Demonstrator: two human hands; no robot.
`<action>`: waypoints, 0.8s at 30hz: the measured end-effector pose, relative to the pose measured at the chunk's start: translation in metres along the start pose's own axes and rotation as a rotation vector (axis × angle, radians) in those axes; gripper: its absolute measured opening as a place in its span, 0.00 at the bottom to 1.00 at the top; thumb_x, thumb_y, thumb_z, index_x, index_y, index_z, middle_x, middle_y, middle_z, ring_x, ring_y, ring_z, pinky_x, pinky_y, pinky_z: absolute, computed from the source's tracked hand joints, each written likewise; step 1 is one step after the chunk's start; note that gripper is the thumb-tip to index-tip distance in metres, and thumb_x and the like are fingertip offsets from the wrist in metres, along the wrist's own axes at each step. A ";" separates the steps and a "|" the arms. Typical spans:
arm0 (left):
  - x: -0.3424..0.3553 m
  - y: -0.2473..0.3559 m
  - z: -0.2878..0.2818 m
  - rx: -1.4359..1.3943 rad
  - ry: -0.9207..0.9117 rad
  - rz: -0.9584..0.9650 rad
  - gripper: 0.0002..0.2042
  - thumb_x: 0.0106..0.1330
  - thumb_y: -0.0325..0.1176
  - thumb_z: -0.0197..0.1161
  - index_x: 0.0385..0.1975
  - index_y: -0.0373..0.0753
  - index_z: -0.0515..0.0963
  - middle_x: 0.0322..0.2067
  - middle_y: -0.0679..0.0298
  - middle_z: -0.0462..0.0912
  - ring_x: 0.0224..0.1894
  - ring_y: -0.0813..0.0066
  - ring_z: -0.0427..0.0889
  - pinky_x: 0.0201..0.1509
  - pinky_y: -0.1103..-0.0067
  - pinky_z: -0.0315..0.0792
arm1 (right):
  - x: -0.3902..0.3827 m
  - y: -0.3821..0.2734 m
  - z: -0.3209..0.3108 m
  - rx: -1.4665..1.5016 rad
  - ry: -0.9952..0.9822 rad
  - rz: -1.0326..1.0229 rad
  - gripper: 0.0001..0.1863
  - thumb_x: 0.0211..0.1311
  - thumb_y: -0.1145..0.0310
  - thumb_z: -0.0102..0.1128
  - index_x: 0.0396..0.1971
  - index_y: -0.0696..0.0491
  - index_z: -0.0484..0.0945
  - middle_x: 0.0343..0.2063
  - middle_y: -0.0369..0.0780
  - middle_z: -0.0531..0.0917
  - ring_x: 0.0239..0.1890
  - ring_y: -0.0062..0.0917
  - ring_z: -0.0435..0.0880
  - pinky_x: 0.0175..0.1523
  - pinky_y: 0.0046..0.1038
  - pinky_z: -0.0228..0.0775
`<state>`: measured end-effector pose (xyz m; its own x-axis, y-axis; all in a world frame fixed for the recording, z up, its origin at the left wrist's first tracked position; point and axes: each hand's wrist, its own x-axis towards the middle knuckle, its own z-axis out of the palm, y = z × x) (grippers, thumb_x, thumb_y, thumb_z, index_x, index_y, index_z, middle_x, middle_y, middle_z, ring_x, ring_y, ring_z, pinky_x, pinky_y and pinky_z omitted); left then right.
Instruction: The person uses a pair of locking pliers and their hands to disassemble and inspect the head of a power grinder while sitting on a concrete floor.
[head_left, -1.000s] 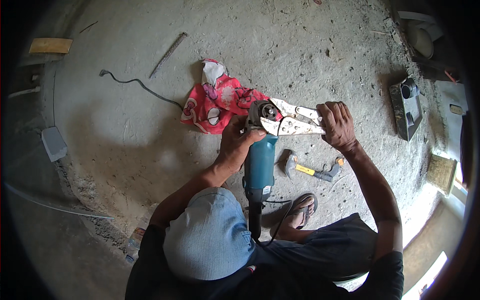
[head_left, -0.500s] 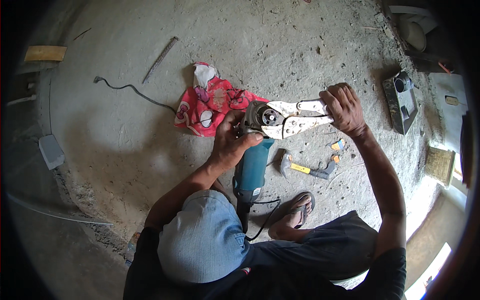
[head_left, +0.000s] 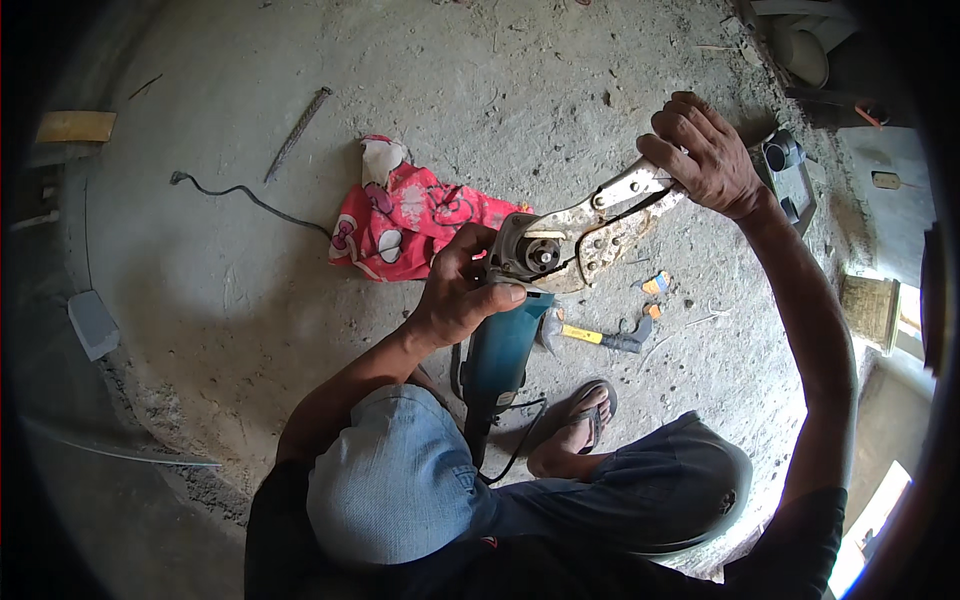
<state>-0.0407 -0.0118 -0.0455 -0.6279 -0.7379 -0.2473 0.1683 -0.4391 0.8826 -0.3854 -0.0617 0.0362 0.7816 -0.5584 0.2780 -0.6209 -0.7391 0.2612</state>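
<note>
The left hand (head_left: 455, 300) is wrapped tight around the neck of a teal angle grinder (head_left: 500, 350), thumb laid across the grey metal gear head; the plastic body tapers down toward the person's knee, where a black cord loops out of its tail; the round spindle faces upward, dull and dark at the centre. The right hand (head_left: 700, 150) is closed over the long handles of bare steel locking pliers (head_left: 605, 215), whose curved, riveted jaws sit on the spindle nut; the metal is scuffed and pale with dust. The grinder is held just above the rough grey concrete floor (head_left: 250, 330), in front of the person's blue-denim knee, which fills the lower middle of the view.

On the floor just behind the grinder lies a crumpled red and pink printed cloth (head_left: 410, 220); a small hammer with a yellow grip (head_left: 600, 337) rests near a sandalled foot (head_left: 580, 425); a thin ribbed steel rod (head_left: 297, 130) and a limp black cable (head_left: 240, 195) lie well apart to the left.

Compared with half a second ago, the right hand has swung the pliers' handles upward and away, so they now slant steeply instead of lying nearly level; the left hand's clamp on the grinder is unchanged.
</note>
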 end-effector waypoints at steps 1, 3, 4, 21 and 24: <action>0.000 0.001 0.000 -0.012 -0.004 -0.013 0.28 0.51 0.39 0.73 0.49 0.33 0.70 0.43 0.64 0.76 0.41 0.82 0.76 0.44 0.81 0.72 | 0.001 0.002 0.000 -0.002 0.001 0.001 0.20 0.54 0.68 0.62 0.47 0.45 0.68 0.37 0.35 0.74 0.44 0.30 0.78 0.57 0.36 0.72; -0.002 0.002 0.002 0.001 -0.018 -0.012 0.28 0.51 0.40 0.73 0.49 0.33 0.70 0.43 0.64 0.75 0.41 0.82 0.75 0.44 0.81 0.72 | 0.004 0.006 -0.001 -0.020 0.027 -0.042 0.19 0.55 0.67 0.61 0.47 0.45 0.68 0.37 0.35 0.74 0.44 0.31 0.78 0.57 0.36 0.72; -0.002 0.002 0.002 0.010 -0.030 -0.015 0.28 0.51 0.40 0.73 0.49 0.33 0.70 0.43 0.64 0.75 0.41 0.83 0.75 0.44 0.81 0.72 | 0.005 0.007 -0.002 -0.021 0.024 -0.041 0.19 0.55 0.67 0.61 0.47 0.45 0.68 0.37 0.35 0.74 0.44 0.31 0.78 0.57 0.36 0.72; 0.001 -0.003 0.011 0.012 -0.077 -0.031 0.30 0.51 0.40 0.72 0.51 0.34 0.68 0.45 0.62 0.75 0.42 0.79 0.76 0.46 0.79 0.72 | 0.022 0.031 -0.012 -0.035 0.062 -0.188 0.17 0.51 0.68 0.61 0.42 0.47 0.69 0.38 0.37 0.74 0.45 0.31 0.79 0.60 0.39 0.72; 0.003 -0.002 0.012 0.009 -0.078 -0.021 0.30 0.51 0.40 0.72 0.51 0.33 0.68 0.45 0.61 0.75 0.42 0.79 0.76 0.47 0.79 0.72 | 0.020 0.031 -0.011 -0.044 0.060 -0.175 0.17 0.51 0.67 0.60 0.42 0.46 0.69 0.39 0.37 0.75 0.47 0.31 0.79 0.61 0.39 0.71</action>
<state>-0.0520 -0.0073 -0.0432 -0.6888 -0.6862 -0.2337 0.1478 -0.4486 0.8814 -0.3896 -0.0920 0.0603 0.8738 -0.3984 0.2789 -0.4789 -0.8049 0.3504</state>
